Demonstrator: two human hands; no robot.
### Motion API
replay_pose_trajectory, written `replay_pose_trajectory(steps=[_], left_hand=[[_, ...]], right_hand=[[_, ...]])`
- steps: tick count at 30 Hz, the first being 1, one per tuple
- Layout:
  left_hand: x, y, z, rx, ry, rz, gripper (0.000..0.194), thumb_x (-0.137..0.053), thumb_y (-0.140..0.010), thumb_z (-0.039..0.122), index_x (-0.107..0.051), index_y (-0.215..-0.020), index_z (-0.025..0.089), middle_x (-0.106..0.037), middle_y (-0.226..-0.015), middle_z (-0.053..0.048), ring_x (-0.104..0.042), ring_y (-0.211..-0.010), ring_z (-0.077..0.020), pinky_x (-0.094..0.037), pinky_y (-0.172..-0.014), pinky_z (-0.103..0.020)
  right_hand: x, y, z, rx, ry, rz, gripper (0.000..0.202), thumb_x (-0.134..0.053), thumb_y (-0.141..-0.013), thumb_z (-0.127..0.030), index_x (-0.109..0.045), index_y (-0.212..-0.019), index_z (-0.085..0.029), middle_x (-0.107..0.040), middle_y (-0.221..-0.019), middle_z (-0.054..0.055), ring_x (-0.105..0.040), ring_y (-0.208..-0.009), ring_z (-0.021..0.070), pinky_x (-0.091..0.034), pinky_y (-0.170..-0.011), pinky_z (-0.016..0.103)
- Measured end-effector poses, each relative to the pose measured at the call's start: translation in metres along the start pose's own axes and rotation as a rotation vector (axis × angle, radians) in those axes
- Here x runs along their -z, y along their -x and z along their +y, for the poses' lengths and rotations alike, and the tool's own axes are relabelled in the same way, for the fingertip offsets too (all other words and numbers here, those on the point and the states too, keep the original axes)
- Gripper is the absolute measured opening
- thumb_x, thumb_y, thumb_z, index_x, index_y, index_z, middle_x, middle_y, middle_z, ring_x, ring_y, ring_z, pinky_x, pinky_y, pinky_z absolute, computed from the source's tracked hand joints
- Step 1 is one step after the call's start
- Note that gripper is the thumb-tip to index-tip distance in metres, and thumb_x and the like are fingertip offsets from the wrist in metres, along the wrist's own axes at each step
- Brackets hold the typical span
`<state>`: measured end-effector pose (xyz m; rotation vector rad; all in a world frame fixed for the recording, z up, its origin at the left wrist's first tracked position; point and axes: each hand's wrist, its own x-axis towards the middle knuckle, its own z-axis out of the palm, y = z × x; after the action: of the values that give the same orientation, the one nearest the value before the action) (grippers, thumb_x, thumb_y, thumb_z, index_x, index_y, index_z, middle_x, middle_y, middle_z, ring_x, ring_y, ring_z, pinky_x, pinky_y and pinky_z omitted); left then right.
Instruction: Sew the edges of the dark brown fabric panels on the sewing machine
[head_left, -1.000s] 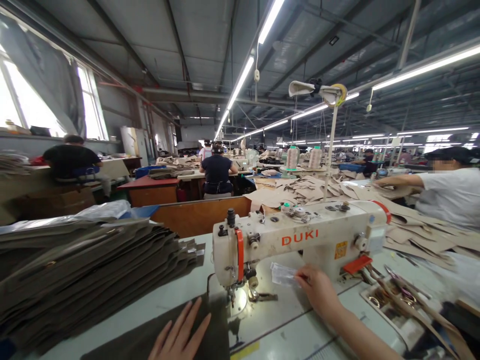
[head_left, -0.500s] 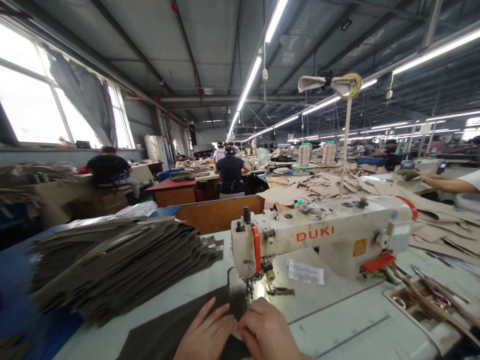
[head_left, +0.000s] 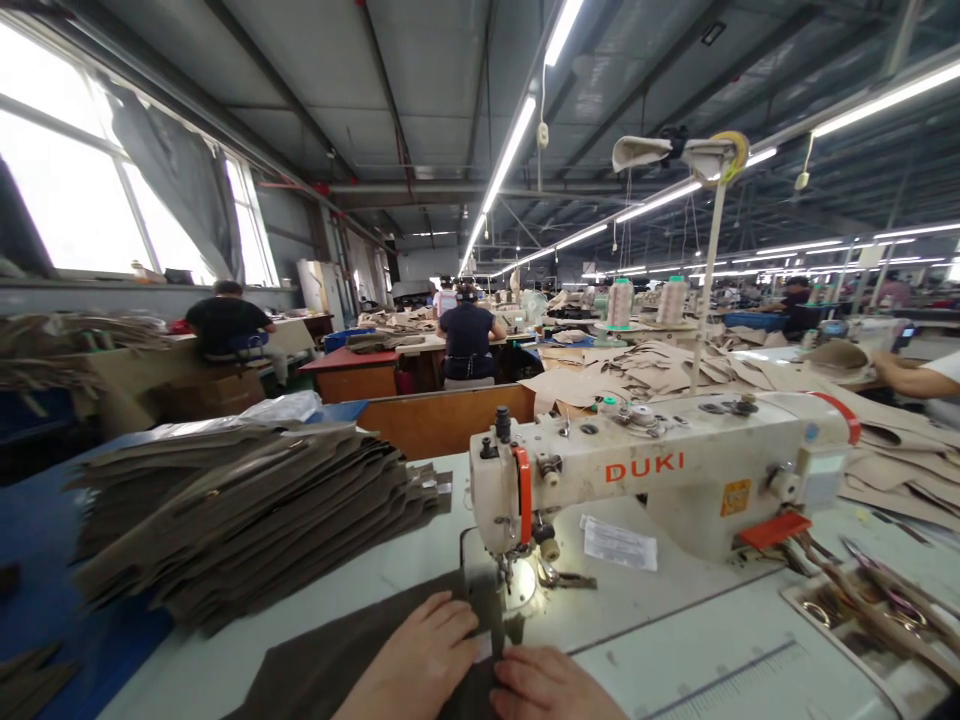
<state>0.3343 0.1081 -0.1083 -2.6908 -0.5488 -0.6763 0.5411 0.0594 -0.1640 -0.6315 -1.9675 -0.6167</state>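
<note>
At the near edge of the sewing table (head_left: 720, 660), in the head view, the left hand (head_left: 420, 660) lay palm down on a dark brown fabric piece (head_left: 330, 670), fingers extended and close together, fingertips pointing toward the needle area. The right hand (head_left: 551, 685) rested just beside it, fingers curled flat against the same fabric edge; whether it pinched the small white tag (head_left: 484, 648) visible between the two hands could not be determined. The fabric piece extended from under both hands up to the presser foot (head_left: 510, 585) of the DUKI sewing machine (head_left: 660, 470), directly ahead of the fingertips. A white paper label (head_left: 619, 543) lay on the machine bed, well apart from the hands. A stack of dark fabric pieces (head_left: 247, 510) sat to the left of the machine. A tray of scissors (head_left: 870, 610) stood at the right. Other people sat at tables farther back.
</note>
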Motion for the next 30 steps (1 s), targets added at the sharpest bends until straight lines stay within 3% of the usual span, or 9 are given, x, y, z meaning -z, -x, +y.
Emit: replay_pose_trajectory(steps=[4, 9, 16, 22, 30], left_hand=[[-0.003, -0.002, 0.015, 0.053, 0.052, -0.035, 0.019, -0.052, -0.087, 0.004, -0.060, -0.086, 0.021, -0.065, -0.083, 0.002, -0.062, -0.078, -0.0150, -0.048, -0.078, -0.024], [-0.001, -0.003, 0.026, 0.125, 0.091, -0.040, 0.028, -0.048, -0.080, -0.005, -0.056, -0.086, 0.021, -0.063, -0.086, 0.002, -0.062, -0.079, -0.0155, -0.048, -0.069, -0.022], [-0.004, -0.010, 0.029, 0.199, 0.063, -0.007, 0.038, -0.045, -0.069, -0.009, -0.055, -0.090, 0.021, -0.065, -0.091, 0.001, -0.064, -0.083, -0.0181, -0.052, -0.074, -0.026], [-0.015, -0.012, 0.031, 0.196, 0.042, 0.005, 0.041, -0.043, -0.065, -0.011, -0.055, -0.088, 0.022, -0.065, -0.088, 0.002, -0.065, -0.083, -0.0193, -0.054, -0.074, -0.029], [-0.016, -0.011, 0.030, 0.175, 0.068, 0.047, 0.046, -0.044, -0.066, -0.011, -0.054, -0.095, 0.023, -0.066, -0.091, 0.003, -0.065, -0.084, -0.0179, -0.054, -0.075, -0.027]], right_hand=[[-0.002, 0.002, 0.000, -0.008, 0.018, -0.004, 0.026, -0.045, -0.103, -0.025, -0.064, -0.086, -0.019, -0.072, -0.089, -0.001, -0.065, -0.084, 0.0131, -0.052, -0.074, 0.021], [-0.006, 0.013, 0.000, -0.005, 0.006, -0.114, 0.017, -0.051, -0.100, -0.026, -0.064, -0.092, -0.019, -0.072, -0.093, 0.000, -0.066, -0.087, 0.0153, -0.053, -0.072, 0.023], [-0.006, 0.015, -0.001, 0.033, -0.007, -0.235, 0.014, -0.053, -0.099, -0.026, -0.064, -0.094, -0.020, -0.073, -0.096, 0.000, -0.067, -0.089, 0.0155, -0.053, -0.069, 0.023], [-0.012, 0.014, -0.005, -0.047, -0.003, -0.070, 0.021, -0.048, -0.100, -0.027, -0.063, -0.087, -0.021, -0.074, -0.090, -0.004, -0.069, -0.081, 0.0141, -0.054, -0.064, 0.023], [-0.007, 0.013, -0.004, -0.035, 0.025, -0.164, 0.020, -0.048, -0.101, -0.027, -0.064, -0.091, -0.019, -0.074, -0.093, -0.003, -0.069, -0.085, 0.0143, -0.054, -0.060, 0.022]])
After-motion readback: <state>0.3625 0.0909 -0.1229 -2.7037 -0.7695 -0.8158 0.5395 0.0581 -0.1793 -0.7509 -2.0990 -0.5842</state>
